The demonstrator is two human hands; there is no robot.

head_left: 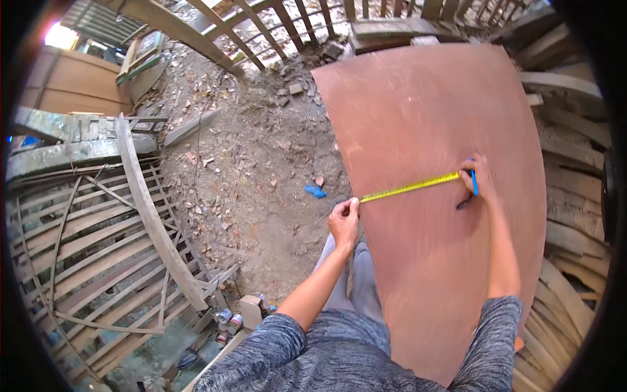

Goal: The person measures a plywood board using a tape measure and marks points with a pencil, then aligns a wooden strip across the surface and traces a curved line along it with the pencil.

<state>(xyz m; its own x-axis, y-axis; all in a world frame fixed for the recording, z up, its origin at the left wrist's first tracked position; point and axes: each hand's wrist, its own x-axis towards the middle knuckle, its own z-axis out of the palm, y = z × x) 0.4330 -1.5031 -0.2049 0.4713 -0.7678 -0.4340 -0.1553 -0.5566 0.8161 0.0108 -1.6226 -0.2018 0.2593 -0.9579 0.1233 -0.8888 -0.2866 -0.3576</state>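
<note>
A large reddish-brown sheet (418, 294) lies in front of me and to the right. A yellow tape measure (411, 187) stretches across it from the left edge toward the middle. At that left edge, my left hand (344, 222) pinches the end of the tape. My right hand (479, 178) is closed around the tape's other end over the sheet, with a blue pen (474, 183) also held in its fingers. A dark shape beneath my right hand is too unclear to name.
A curved wooden beam (153, 215) and slatted timber (98, 261) lie on the left. Wooden pieces (568, 176) are piled along the right. A blue scrap (315, 191) rests on the littered dirt ground (261, 157). Small cans (228, 319) stand at lower left.
</note>
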